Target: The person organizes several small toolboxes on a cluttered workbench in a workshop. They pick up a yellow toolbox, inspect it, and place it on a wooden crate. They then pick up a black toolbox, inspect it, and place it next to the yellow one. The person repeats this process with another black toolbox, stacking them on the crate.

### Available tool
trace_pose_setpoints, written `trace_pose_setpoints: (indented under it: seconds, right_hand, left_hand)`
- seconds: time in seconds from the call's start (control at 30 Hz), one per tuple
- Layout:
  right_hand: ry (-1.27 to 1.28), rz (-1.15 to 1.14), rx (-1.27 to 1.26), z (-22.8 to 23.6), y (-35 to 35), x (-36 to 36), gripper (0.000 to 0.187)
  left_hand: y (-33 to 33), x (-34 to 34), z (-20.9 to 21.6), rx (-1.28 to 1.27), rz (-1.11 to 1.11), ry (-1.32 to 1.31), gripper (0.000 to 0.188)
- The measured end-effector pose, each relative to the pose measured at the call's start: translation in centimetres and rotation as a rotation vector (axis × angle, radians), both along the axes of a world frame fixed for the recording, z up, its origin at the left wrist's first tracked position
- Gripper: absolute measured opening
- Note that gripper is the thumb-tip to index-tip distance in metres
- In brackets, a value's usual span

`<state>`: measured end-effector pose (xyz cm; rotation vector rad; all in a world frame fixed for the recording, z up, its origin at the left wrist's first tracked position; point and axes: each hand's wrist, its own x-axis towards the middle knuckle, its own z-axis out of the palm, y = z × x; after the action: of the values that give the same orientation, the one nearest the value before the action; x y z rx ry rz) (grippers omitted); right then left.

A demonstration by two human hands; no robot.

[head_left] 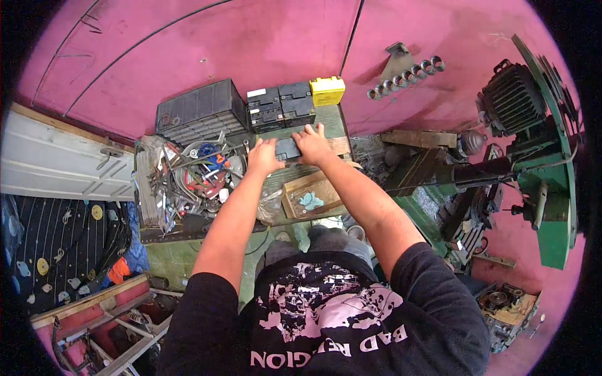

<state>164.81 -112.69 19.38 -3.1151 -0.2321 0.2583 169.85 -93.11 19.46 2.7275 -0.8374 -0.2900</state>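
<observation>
Both my hands grip a small dark grey box-shaped block [288,149] over the middle of the workbench [274,200]. My left hand [264,158] is closed on its left end, and my right hand [313,145] holds its right end with the fingers over the top. The palms hide both ends, so what kind of block it is cannot be made out. A piece of brown wood [340,146] lies just right of my right hand. Nearer to me sits an open wooden box [293,203] with a light blue rag [311,200] in it.
Black batteries [295,103], a yellow case [327,92] and a large dark ribbed box [202,111] line the pink wall. A heap of tools [204,178] covers the bench's left. At right stands a green machine [542,188] with a motor [515,97].
</observation>
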Motion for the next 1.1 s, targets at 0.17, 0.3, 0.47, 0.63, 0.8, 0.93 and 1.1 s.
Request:
trace_pose_setpoints:
  seconds: [0.17, 0.3, 0.47, 0.63, 0.8, 0.93, 1.1]
  right_hand:
    - [-0.175, -0.002, 0.024, -0.8, -0.1, -1.7, 0.078]
    - [-0.289, -0.006, 0.035, -3.1, 0.3, -3.4, 0.065]
    - [-0.335, -0.018, 0.019, -4.8, 0.6, -3.9, 0.061]
    - [-0.357, -0.014, -0.015, -4.7, 0.5, -2.7, 0.059]
    - [-0.431, -0.009, -0.064, -4.9, 0.3, -0.8, 0.057]
    - [-0.456, -0.026, -0.119, -4.2, -0.1, 1.1, 0.052]
    - [-0.427, -0.003, -0.12, -4.4, -0.5, 1.5, 0.052]
  left_hand:
    - [0.1, -1.5, 0.3, -0.125, 0.021, -0.203, 0.078]
    - [0.7, -2.2, -1.7, -0.024, -0.073, -0.341, 0.076]
    - [0.8, -1.7, -2.4, 0.062, -0.089, -0.398, 0.074]
    - [0.2, -0.7, -2.7, 0.112, -0.066, -0.402, 0.075]
    - [-0.2, 1.5, -2.8, 0.128, -0.091, -0.401, 0.073]
    - [-1.4, 2.2, -3.7, 0.138, -0.037, -0.493, 0.071]
    - [-1.0, 2.9, -3.5, 0.109, -0.041, -0.488, 0.071]
